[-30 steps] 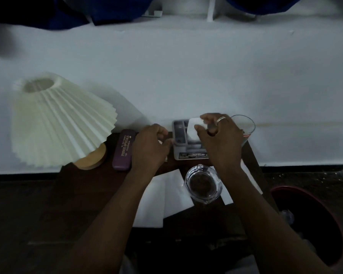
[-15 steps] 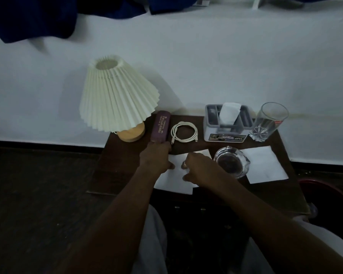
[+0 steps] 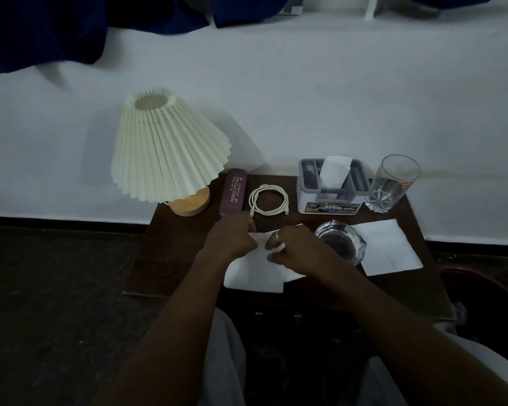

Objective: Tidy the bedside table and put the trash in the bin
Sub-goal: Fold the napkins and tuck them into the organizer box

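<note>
- The left hand (image 3: 232, 240) is at the middle of the counter (image 3: 170, 259), near the front edge. Its curled fingers pinch the far left corner of a white paper sheet (image 3: 255, 273).
- The right hand (image 3: 295, 250), with a ring on one finger, lies on the same sheet. Its fingers are curled and clamped on a fold of the paper, and a bit of white shows between them.
- The sheet lies flat on the counter under both hands.
- A second paper sheet (image 3: 387, 247) lies towards the right edge, just beside a glass ashtray (image 3: 361, 244).
- Along the back edge, from left to right:
  - a pleated lamp (image 3: 170, 153) at the back left corner
  - a purple glasses case (image 3: 233, 191)
  - a coiled white cable (image 3: 269, 199)
  - a grey organiser (image 3: 305, 197) with a tissue (image 3: 335, 168) standing in it
  - an upright drinking glass (image 3: 393, 183) at the back right corner
- The red rim of the bin (image 3: 481, 278) shows on the floor off the counter's right edge. Its inside is too dark to make out.
</note>
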